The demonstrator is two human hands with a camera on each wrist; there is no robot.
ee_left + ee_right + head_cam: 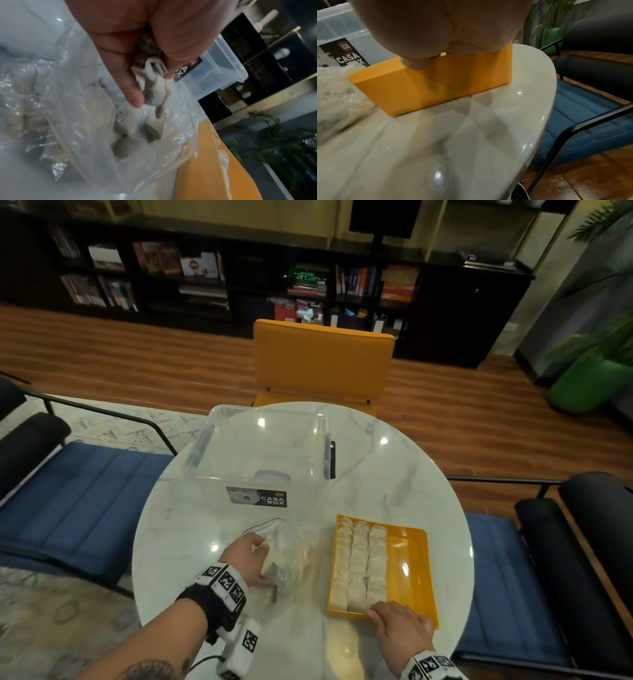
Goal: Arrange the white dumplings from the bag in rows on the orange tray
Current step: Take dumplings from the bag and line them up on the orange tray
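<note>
My left hand (263,546) reaches into the clear plastic bag (291,556) lying on the table left of the tray. In the left wrist view this left hand (152,88) pinches one white dumpling (159,94) between thumb and fingers, above several more dumplings (122,147) lying in the bag (77,121). The orange tray (411,563) holds three rows of white dumplings (359,559) along its left side; its right part is bare. My right hand (378,613) holds the tray's near rim by the third row, thumb (415,65) on the outer wall (436,86), fingers hidden behind it.
A clear lidless storage box (263,446) with a "CASA BOX" label stands at the back of the round white marble table (394,474). An orange chair (322,357) stands beyond it, with blue-cushioned seats (85,491) to the left and right.
</note>
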